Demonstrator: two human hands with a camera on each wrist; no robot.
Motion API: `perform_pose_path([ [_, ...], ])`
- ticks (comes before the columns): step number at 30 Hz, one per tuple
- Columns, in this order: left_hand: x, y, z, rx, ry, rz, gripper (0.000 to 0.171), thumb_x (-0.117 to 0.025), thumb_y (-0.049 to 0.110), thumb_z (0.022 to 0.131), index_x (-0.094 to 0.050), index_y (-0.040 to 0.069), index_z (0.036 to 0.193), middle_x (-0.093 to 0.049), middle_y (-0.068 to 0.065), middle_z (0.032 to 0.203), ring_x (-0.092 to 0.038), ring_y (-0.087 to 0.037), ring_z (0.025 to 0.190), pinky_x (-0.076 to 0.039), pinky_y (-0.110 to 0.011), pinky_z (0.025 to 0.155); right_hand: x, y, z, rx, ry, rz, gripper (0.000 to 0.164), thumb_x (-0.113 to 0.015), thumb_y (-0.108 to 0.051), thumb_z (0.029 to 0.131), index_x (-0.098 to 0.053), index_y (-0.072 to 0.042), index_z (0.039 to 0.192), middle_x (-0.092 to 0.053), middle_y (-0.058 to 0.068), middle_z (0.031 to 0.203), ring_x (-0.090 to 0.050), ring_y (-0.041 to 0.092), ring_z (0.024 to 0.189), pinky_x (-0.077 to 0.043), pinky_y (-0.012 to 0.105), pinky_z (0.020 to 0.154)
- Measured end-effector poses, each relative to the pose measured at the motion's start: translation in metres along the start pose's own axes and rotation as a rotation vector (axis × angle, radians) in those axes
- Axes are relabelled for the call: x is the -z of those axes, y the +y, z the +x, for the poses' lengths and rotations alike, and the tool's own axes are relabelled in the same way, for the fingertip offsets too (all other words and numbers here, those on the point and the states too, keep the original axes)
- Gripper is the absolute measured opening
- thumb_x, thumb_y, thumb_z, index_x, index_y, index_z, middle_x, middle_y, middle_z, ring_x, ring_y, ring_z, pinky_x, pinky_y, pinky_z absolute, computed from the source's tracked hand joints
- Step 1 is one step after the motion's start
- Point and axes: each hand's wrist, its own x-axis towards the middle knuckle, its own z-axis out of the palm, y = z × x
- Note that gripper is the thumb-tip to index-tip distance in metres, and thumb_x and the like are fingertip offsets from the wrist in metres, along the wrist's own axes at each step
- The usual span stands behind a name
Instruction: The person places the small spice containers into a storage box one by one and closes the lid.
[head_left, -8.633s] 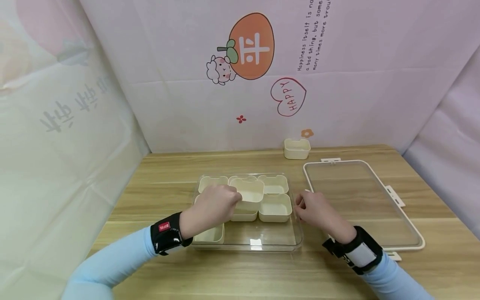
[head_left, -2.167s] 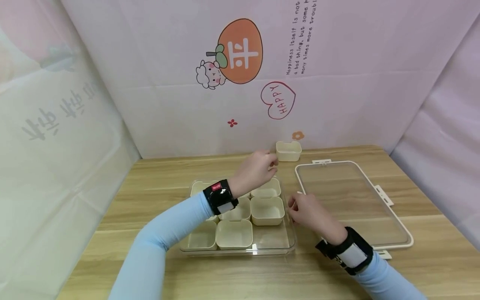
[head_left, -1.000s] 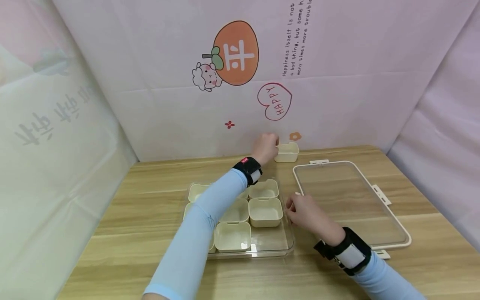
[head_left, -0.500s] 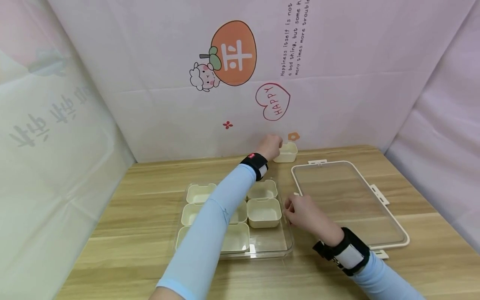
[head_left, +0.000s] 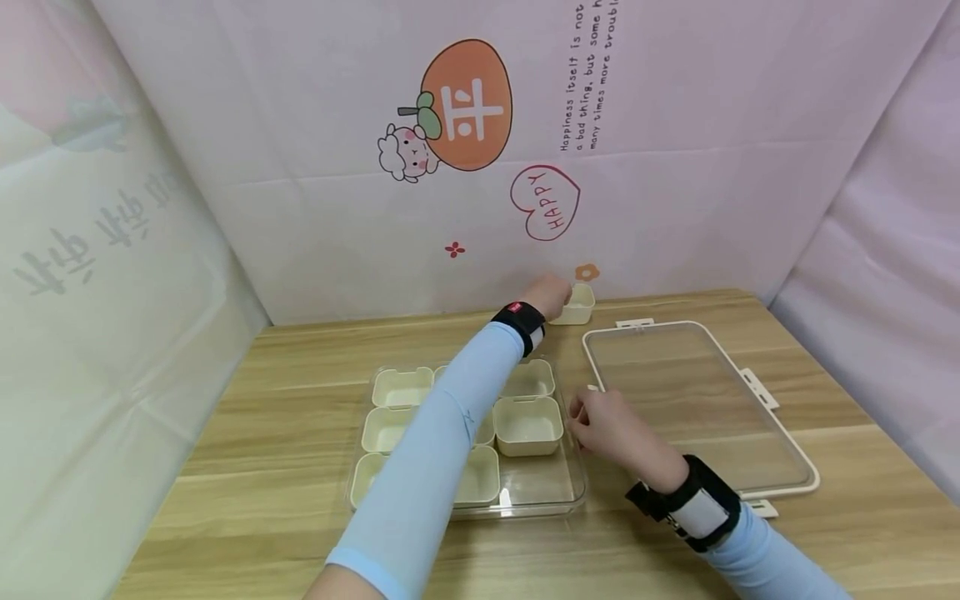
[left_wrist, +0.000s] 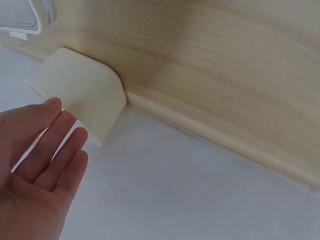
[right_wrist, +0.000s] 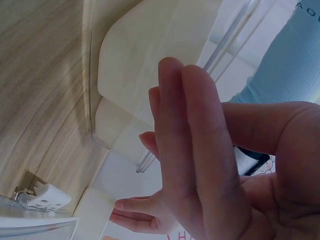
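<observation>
In the head view a cream plastic box (head_left: 577, 313) stands at the table's back edge against the cloth. My left hand (head_left: 549, 295) has reached it and pinches its left rim; the left wrist view shows the thumb and fingertips right at the edge of that box (left_wrist: 82, 87). A clear tray (head_left: 538, 485) holds several matching boxes in rows, partly covered by my left arm. Its front right corner shows bare plastic. Beside the tray's right wall rests my right hand (head_left: 609, 423). The right wrist view shows its fingers (right_wrist: 172, 135) nearly straight, close to the tray wall.
A flat see-through lid (head_left: 697, 400) with a white frame and side clips lies right of the tray, partly behind my right hand. Printed cloth (head_left: 337, 242) rises directly behind the wooden table (head_left: 247, 433).
My left hand earlier held a box over the tray; a box now sits front middle there. That hand has since moved back to the far box. The right hand has stayed by the tray.
</observation>
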Motion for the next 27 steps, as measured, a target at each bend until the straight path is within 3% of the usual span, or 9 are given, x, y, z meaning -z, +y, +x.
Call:
perform_pose_path([
  [1,0.007,0.004,-0.005,-0.004,-0.025,0.021,0.015,-0.055,0.001,0.089,-0.065,0.009,0.096,-0.064,0.000,0.097,-0.055,-0.014,0.089,-0.045,-0.024,0.080,0.000,0.000,0.000,0.001,0.003,-0.004,0.003,-0.060,-0.005,0.083,-0.058,-0.002,0.083,-0.060,0.000,0.060,-0.055,0.007,0.049,-0.044,0.024,0.047],
  [4,0.006,0.005,-0.005,-0.036,-0.019,0.032,0.016,-0.053,-0.002,0.088,-0.058,0.010,0.078,-0.054,0.001,0.080,-0.047,-0.012,0.075,-0.039,-0.021,0.067,0.000,0.000,0.000,-0.005,0.002,-0.011,0.003,-0.060,-0.004,0.083,-0.058,-0.002,0.084,-0.060,0.000,0.060,-0.055,0.007,0.049,-0.044,0.024,0.047],
  [7,0.002,0.005,-0.004,-0.065,-0.005,0.051,0.018,-0.053,-0.003,0.088,-0.057,0.011,0.077,-0.053,0.002,0.078,-0.046,-0.012,0.073,-0.039,-0.021,0.066,0.000,0.000,0.000,-0.010,-0.001,-0.009,0.004,-0.060,-0.004,0.083,-0.058,-0.002,0.084,-0.060,0.000,0.060,-0.056,0.007,0.049,-0.044,0.024,0.047],
  [11,-0.005,0.005,-0.001,-0.067,0.018,0.111,0.017,-0.053,0.000,0.091,-0.066,0.009,0.096,-0.066,-0.001,0.098,-0.059,-0.015,0.091,-0.047,-0.025,0.083,0.000,0.001,-0.001,-0.002,0.003,-0.004,0.004,-0.060,-0.004,0.083,-0.057,-0.001,0.084,-0.060,0.000,0.060,-0.056,0.007,0.049,-0.044,0.024,0.048],
  [14,-0.006,0.006,0.001,-0.060,0.028,0.147,0.020,-0.051,0.001,0.093,-0.067,0.009,0.101,-0.067,-0.003,0.107,-0.061,-0.016,0.100,-0.047,-0.026,0.088,0.001,0.001,-0.001,0.003,0.007,-0.011,0.004,-0.059,-0.004,0.082,-0.057,-0.001,0.085,-0.060,-0.001,0.060,-0.056,0.007,0.049,-0.044,0.024,0.049],
  [27,-0.001,0.005,-0.003,-0.039,0.051,0.175,0.024,-0.045,0.005,0.097,-0.065,0.010,0.108,-0.066,-0.004,0.112,-0.061,-0.016,0.103,-0.047,-0.025,0.089,-0.001,0.000,0.000,-0.011,-0.005,0.018,0.005,-0.060,-0.004,0.084,-0.057,0.000,0.086,-0.061,0.001,0.061,-0.056,0.008,0.049,-0.045,0.024,0.048],
])
